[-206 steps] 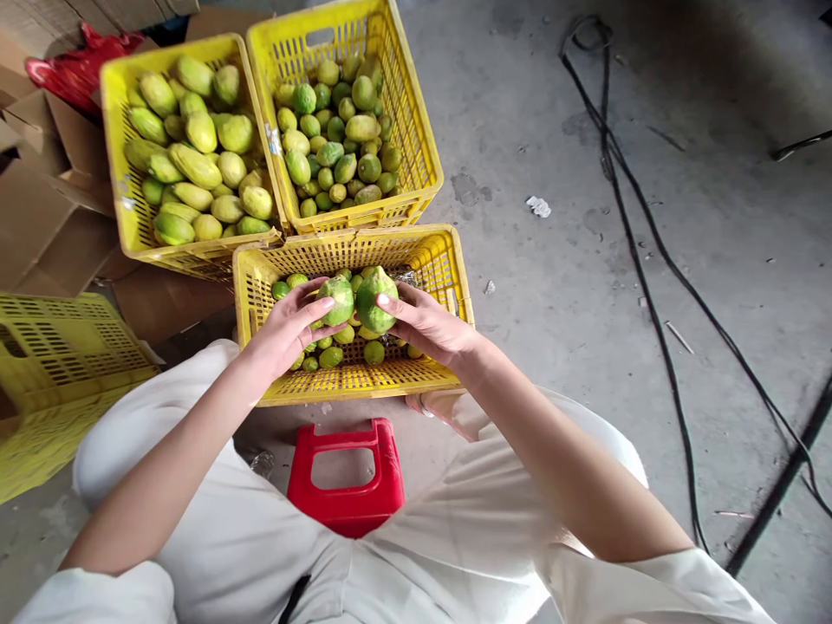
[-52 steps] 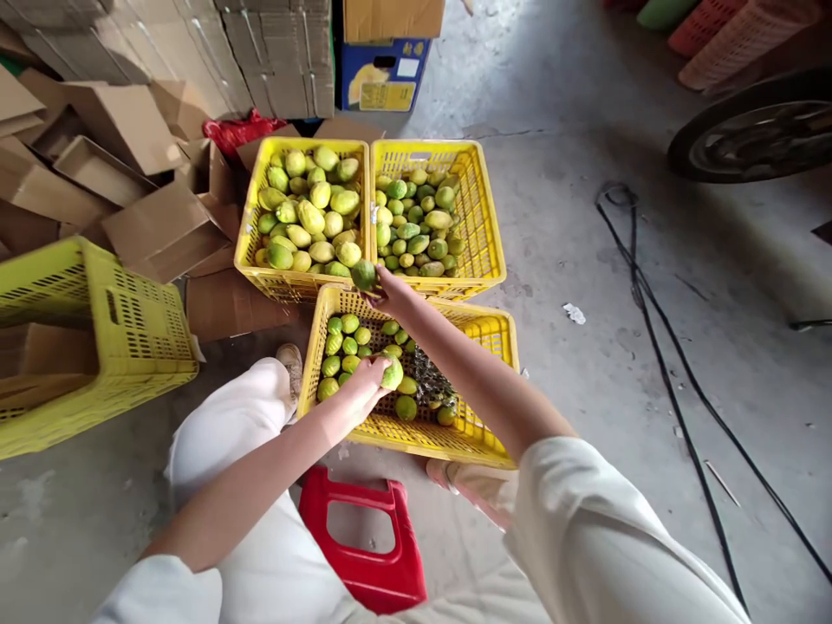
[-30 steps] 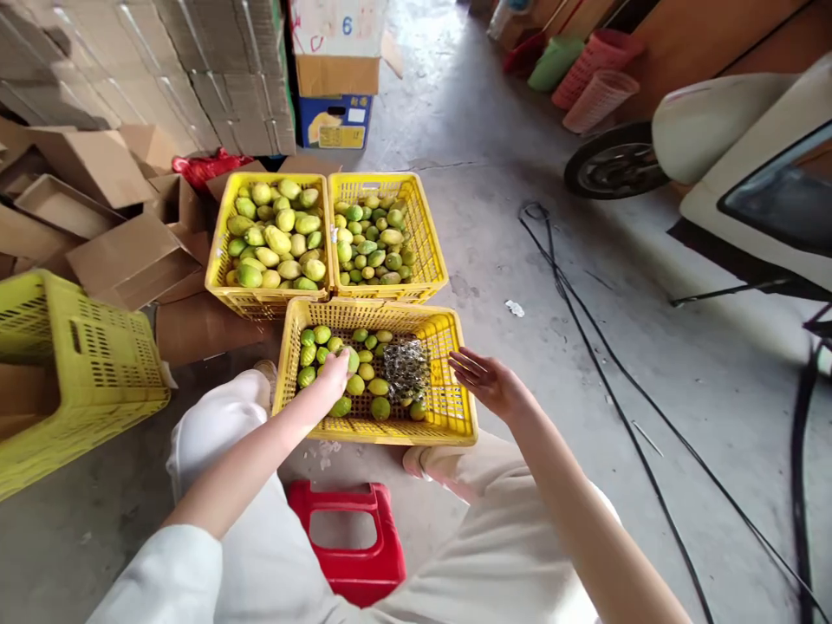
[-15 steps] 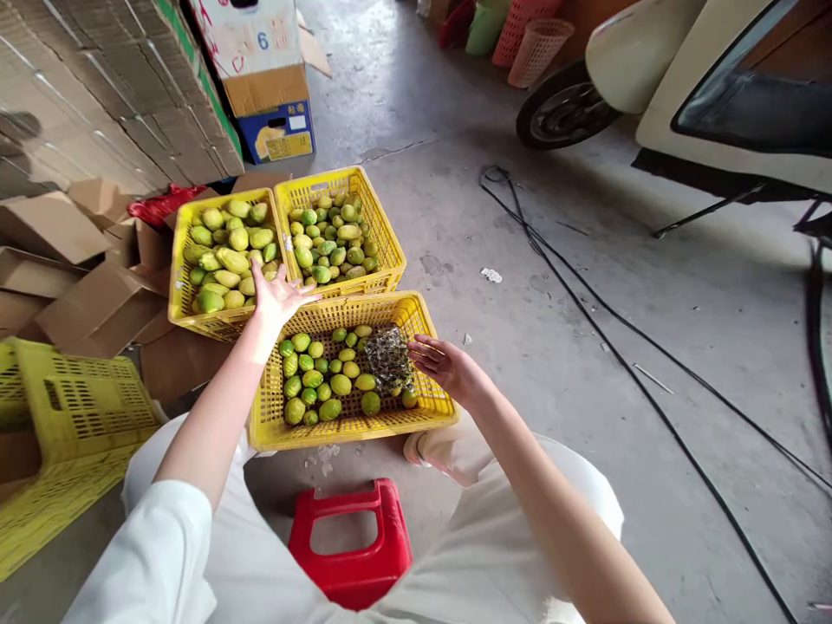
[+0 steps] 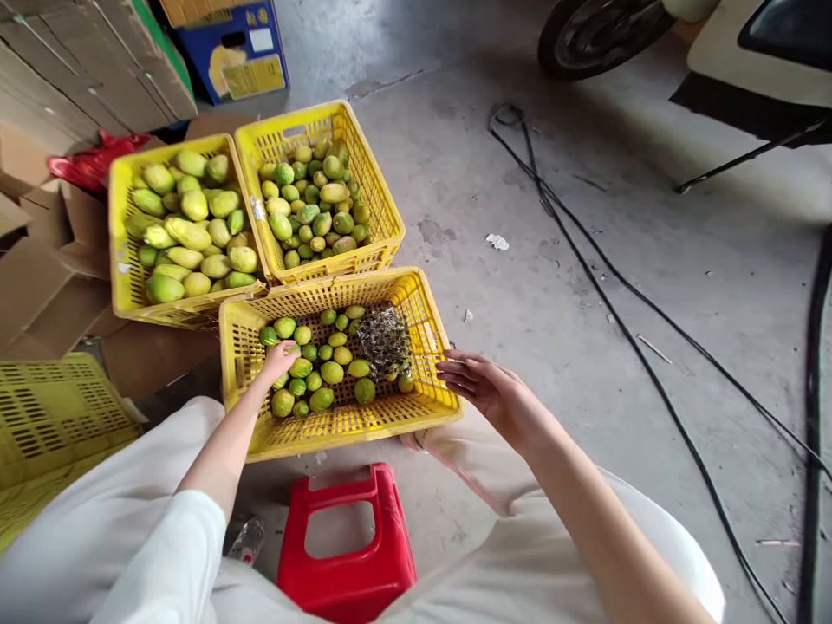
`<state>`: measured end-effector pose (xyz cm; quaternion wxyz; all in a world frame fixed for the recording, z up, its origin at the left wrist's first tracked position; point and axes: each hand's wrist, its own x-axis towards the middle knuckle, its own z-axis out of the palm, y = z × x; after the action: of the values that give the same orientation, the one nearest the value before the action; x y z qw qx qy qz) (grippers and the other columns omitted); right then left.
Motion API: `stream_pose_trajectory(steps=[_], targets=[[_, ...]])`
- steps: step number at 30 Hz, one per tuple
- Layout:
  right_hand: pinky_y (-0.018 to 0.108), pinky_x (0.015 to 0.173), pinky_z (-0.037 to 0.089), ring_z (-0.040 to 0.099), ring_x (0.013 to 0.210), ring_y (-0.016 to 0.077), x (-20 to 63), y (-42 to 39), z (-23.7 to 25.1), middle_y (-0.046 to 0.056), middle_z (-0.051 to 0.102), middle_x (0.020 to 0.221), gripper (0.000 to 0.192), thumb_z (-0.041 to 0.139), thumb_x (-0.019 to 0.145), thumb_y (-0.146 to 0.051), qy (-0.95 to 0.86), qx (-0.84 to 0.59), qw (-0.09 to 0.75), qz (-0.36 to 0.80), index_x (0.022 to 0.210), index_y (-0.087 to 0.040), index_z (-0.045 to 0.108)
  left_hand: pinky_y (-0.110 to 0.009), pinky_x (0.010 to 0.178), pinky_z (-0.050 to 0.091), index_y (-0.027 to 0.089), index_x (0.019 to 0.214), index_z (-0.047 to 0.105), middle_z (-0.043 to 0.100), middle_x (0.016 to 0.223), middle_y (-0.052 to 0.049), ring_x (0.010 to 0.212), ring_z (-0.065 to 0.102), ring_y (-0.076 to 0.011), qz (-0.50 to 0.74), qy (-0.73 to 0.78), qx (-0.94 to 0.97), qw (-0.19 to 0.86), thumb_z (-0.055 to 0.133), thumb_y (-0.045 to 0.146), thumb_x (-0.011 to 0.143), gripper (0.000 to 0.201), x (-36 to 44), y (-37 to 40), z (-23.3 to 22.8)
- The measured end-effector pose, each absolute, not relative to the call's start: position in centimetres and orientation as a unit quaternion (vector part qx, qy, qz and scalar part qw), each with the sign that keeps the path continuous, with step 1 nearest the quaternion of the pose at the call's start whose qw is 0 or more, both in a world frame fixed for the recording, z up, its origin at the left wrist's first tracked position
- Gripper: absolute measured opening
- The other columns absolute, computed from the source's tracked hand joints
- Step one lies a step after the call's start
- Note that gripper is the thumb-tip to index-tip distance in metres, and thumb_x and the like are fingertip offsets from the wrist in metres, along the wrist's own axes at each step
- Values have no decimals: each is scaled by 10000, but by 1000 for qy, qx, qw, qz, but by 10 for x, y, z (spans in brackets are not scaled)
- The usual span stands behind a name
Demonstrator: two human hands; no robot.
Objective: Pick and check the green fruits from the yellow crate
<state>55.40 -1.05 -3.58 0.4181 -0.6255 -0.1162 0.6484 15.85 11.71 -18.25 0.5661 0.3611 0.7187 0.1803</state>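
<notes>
In front of me sits a yellow crate point(image 5: 344, 432) holding scattered green-yellow lemons point(image 5: 332, 373). A crumpled wad of clear plastic with dark bits point(image 5: 385, 342) lies at its right end. My left hand point(image 5: 278, 359) is down inside the crate's left side, fingers closed on a lemon that they mostly hide. My right hand point(image 5: 484, 386) hovers by the right rim with its fingers stretched out and nothing in it. Behind stand two more yellow crates: the left one point(image 5: 120, 260) holds larger, longish fruit, and the right one point(image 5: 383, 195) holds smaller mixed green and yellow fruit.
A red plastic stool point(image 5: 351, 568) stands between my legs, with a clear bottle point(image 5: 248, 539) beside it. Cardboard pieces point(image 5: 39, 295) and another yellow crate point(image 5: 58, 416) are at left. Black cables point(image 5: 585, 282) cross the floor at right, near a parked vehicle point(image 5: 760, 69).
My left hand, spread above the crates before, has come down among the lemons and closed. My right hand has shifted from above the plastic wad rightward to the rim. The view has tilted down.
</notes>
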Motion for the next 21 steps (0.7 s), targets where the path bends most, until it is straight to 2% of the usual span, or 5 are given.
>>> stream_pose_trajectory(steps=[4, 7, 11, 15, 21], targets=[[454, 1135, 674, 868, 1145, 319, 563, -32, -58, 126, 924, 1127, 266, 950, 869, -461, -118, -660, 370, 644, 1066, -283, 927, -638, 1492, 174, 205, 1294, 764, 537, 1830, -254, 1790, 355, -514, 41, 707, 502, 497, 852, 205, 788, 514, 157, 111, -212], [399, 963, 719, 874, 1005, 288, 550, -26, -83, 126, 913, 1036, 204, 925, 897, -418, -140, -664, 260, 687, 1023, -257, 911, -642, 1499, 161, 113, 1587, 666, 364, 1929, -307, 1823, 296, -522, -40, 687, 569, 450, 775, 170, 865, 732, 161, 113, -227], [338, 773, 704, 861, 864, 235, 502, 36, -137, 87, 900, 985, 263, 586, 1099, -236, -488, -624, 55, 608, 1030, -253, 838, -630, 1504, 196, 4, 1783, 470, 278, 1952, -348, 1834, 297, -494, -114, 661, 629, 392, 632, 112, 977, 829, 168, 125, -242], [406, 994, 658, 830, 1081, 323, 447, 119, -201, 186, 874, 1123, 207, 663, 991, -45, -629, -603, -14, 490, 1007, -189, 811, -639, 1490, 288, 40, 1850, 404, 258, 1977, -295, 1835, 318, -462, -165, 643, 666, 340, 542, 112, 1050, 815, 173, 140, -253], [413, 1159, 566, 697, 1392, 359, 401, 171, -266, 283, 786, 1450, 414, 464, 1061, 29, -775, -514, -91, 356, 1221, -99, 824, -564, 1506, 287, 97, 1872, 409, 287, 1990, -211, 1843, 329, -369, -199, 611, 705, 302, 510, 121, 1099, 780, 177, 153, -274]])
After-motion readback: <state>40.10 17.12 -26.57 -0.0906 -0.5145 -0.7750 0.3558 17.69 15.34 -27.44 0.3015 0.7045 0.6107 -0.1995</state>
